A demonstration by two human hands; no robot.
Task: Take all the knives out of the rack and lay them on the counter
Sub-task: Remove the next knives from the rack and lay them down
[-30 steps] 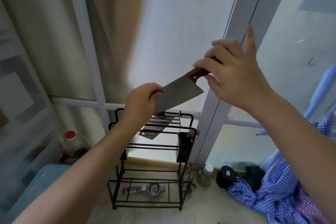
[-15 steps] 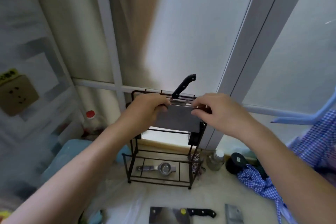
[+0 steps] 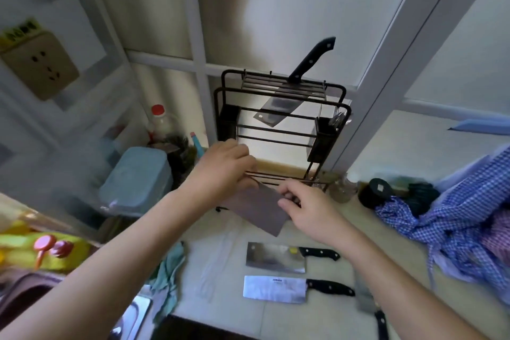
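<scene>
Head: cleaver (image 3: pixel 259 210) blade tilted down-right, both hands.

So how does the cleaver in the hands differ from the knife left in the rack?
The held cleaver is out of the rack, gripped by the left hand and right hand low over the counter; the racked knife sits slotted, black handle up. The held cleaver's handle is hidden; the racked knife's shows. Both have broad rectangular blades.

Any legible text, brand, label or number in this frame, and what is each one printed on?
Nothing reads clearly.
Lower cleaver on the counter: small dark brand print near the spine, too blurred to read.
Upper cleaver: round yellow sticker by the handle, nothing legible.
Black round container: pale diamond label, unreadable.
Wall socket: yellow strip with dark marks above it, blurred.
</scene>
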